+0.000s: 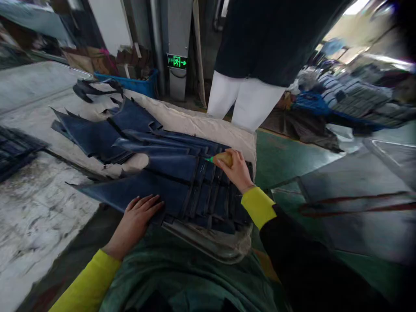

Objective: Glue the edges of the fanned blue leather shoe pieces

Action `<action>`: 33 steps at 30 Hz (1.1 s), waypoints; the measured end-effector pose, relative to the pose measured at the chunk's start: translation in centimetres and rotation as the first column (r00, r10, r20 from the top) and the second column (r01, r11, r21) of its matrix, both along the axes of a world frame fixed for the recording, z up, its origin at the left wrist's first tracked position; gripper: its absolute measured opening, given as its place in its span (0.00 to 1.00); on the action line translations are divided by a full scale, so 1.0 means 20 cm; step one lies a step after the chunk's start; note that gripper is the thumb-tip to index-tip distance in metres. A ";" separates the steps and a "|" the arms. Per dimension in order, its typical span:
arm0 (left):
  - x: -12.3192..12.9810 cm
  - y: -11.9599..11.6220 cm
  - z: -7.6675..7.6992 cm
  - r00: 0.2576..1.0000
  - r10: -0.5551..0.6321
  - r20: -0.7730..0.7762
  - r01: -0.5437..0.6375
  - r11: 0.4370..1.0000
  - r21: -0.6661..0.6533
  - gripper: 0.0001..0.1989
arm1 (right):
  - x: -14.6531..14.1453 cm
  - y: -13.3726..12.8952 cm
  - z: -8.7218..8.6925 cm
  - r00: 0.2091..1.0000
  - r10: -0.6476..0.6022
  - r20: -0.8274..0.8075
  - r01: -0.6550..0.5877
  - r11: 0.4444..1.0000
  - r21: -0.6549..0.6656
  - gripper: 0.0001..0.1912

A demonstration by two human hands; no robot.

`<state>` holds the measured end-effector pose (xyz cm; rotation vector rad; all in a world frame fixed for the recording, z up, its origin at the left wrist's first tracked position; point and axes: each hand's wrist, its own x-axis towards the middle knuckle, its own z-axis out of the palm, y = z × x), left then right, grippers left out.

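Watching remotely, I have the right hand [238, 171] pinching a bottle [223, 159] near the table's [221, 123] right edge, the left hand [141, 214] slightly spread on a blue piece [146, 185] at the near edge.

- Yellowish bottle with green nozzle [222, 158] is partly hidden by right hand [238, 171].
- Dark-blue flat pieces [17, 149] are cut by left edge.
- Grey striped pile [357, 97] is blurred, perhaps cloth.

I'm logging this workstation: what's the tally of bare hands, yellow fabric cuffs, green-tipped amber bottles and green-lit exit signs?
Bare left hand and right hand: 2
Yellow fabric cuffs: 2
Green-tipped amber bottle: 1
Green-lit exit sign: 1
Total: 6
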<state>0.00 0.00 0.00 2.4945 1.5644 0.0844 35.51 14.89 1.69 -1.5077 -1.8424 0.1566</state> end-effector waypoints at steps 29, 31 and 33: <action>0.25 -0.33 0.34 -0.024 0.602 0.798 -0.013 0.798 -0.602 0.34 | -0.81 -0.91 0.31 0.314 -0.379 -0.870 -0.890 0.201 -0.409 0.29; 0.07 -0.37 0.36 -0.084 0.625 0.776 -0.169 0.758 -0.630 0.30 | -0.84 -0.93 0.32 0.385 -0.255 -0.887 -0.890 0.153 -0.430 0.30; -0.20 -0.39 0.38 -0.086 0.608 0.789 -0.403 0.703 -0.586 0.28 | -0.82 -0.92 0.33 0.472 -0.136 -0.871 -0.857 0.163 -0.489 0.33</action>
